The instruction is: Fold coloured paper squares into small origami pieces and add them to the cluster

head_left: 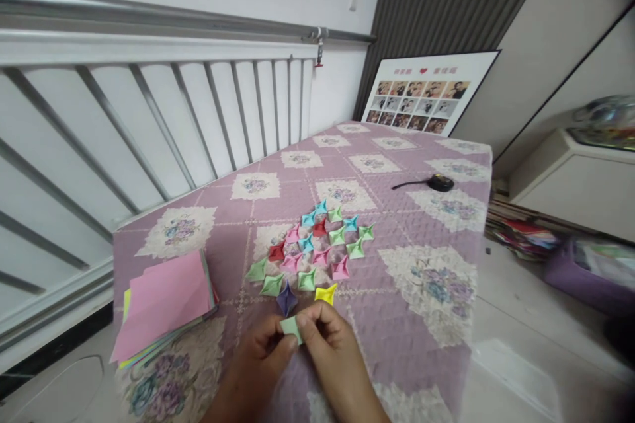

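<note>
A small folded piece of light green paper is pinched between both hands at the near side of the table. My left hand grips its left side with thumb and fingers. On the right edge, my right hand presses with thumb and bent fingers. Just beyond the hands lie a purple folded paper piece and a yellow one. Several more folded pieces spread behind them in loose rows, among them a green one, a pink one and a red one.
A stack of coloured paper sheets, pink on top, lies at the left. A black object with a short cord rests toward the right rear. The purple flowered tablecloth covers the table, with a white radiator along its left side.
</note>
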`<act>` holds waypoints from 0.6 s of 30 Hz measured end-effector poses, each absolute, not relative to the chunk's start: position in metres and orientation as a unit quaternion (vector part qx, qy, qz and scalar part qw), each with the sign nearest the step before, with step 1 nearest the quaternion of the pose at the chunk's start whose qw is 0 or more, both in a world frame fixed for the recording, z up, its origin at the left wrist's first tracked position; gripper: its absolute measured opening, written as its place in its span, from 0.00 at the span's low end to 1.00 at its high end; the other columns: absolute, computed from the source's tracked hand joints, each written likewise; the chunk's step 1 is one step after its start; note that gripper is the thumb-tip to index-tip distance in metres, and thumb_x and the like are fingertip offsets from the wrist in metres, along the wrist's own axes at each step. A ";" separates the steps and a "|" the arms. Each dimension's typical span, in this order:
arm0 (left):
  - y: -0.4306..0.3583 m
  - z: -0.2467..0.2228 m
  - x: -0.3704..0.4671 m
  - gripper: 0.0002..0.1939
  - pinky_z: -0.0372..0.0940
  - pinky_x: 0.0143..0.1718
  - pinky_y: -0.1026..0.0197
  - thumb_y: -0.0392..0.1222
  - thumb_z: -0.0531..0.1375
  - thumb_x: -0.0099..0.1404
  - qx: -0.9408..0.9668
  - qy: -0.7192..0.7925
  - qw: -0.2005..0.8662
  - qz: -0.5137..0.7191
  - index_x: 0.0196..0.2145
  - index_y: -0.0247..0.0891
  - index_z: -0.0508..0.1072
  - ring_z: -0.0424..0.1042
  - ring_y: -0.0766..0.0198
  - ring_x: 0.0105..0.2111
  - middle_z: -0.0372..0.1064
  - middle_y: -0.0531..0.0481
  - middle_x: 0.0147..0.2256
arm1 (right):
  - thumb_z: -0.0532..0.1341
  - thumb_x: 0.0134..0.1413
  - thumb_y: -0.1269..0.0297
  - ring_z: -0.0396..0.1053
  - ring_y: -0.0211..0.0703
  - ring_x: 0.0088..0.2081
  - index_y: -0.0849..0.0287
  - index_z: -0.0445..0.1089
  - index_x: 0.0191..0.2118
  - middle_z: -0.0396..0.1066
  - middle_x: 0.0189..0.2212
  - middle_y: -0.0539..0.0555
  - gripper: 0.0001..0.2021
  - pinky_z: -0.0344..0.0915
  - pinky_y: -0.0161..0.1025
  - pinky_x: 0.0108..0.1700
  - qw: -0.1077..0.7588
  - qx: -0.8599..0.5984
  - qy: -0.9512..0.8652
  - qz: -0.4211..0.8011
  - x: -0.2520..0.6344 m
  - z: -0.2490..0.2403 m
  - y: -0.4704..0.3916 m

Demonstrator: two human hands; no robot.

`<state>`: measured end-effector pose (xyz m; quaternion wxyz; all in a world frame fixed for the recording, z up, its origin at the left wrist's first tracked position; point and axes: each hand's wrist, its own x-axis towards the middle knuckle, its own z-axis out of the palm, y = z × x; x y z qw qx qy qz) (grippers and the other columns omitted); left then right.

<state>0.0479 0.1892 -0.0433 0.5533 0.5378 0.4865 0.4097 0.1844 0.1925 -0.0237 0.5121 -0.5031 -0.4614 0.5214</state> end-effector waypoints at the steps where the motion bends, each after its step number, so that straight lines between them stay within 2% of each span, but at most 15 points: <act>1: 0.190 -0.045 0.048 0.13 0.59 0.33 0.63 0.51 0.62 0.57 0.535 0.495 0.549 0.410 0.27 0.37 0.73 0.63 0.63 0.29 0.66 0.53 0.25 | 0.62 0.50 0.46 0.61 0.38 0.27 0.58 0.66 0.24 0.64 0.22 0.48 0.19 0.60 0.34 0.30 0.514 -0.498 -0.460 0.525 0.185 -0.024 0.193; 7: 0.195 -0.039 0.064 0.20 0.55 0.28 0.65 0.58 0.63 0.54 0.528 0.514 0.549 0.395 0.23 0.37 0.68 0.57 0.67 0.24 0.58 0.57 0.21 | 0.63 0.47 0.46 0.59 0.37 0.25 0.57 0.65 0.24 0.61 0.20 0.46 0.18 0.58 0.33 0.28 0.529 -0.445 -0.443 0.570 0.202 -0.020 0.200; 10: 0.199 -0.021 0.088 0.16 0.54 0.27 0.65 0.53 0.62 0.54 0.535 0.530 0.528 0.393 0.21 0.38 0.66 0.56 0.67 0.23 0.57 0.57 0.20 | 0.63 0.48 0.46 0.59 0.38 0.25 0.56 0.65 0.24 0.61 0.21 0.47 0.17 0.58 0.35 0.29 0.556 -0.424 -0.426 0.574 0.220 -0.017 0.203; 14: 0.210 -0.001 0.140 0.09 0.55 0.30 0.64 0.46 0.59 0.55 0.564 0.533 0.490 0.397 0.23 0.39 0.68 0.59 0.64 0.26 0.61 0.56 0.22 | 0.61 0.51 0.46 0.60 0.40 0.27 0.56 0.65 0.25 0.62 0.23 0.48 0.18 0.60 0.36 0.31 0.598 -0.464 -0.400 0.517 0.253 -0.015 0.206; 18: 0.226 -0.007 0.197 0.09 0.53 0.28 0.64 0.44 0.56 0.56 0.573 0.539 0.479 0.390 0.21 0.39 0.63 0.56 0.66 0.24 0.55 0.58 0.21 | 0.59 0.53 0.47 0.59 0.40 0.27 0.57 0.64 0.26 0.61 0.23 0.48 0.17 0.60 0.35 0.30 0.622 -0.545 -0.371 0.422 0.294 -0.011 0.208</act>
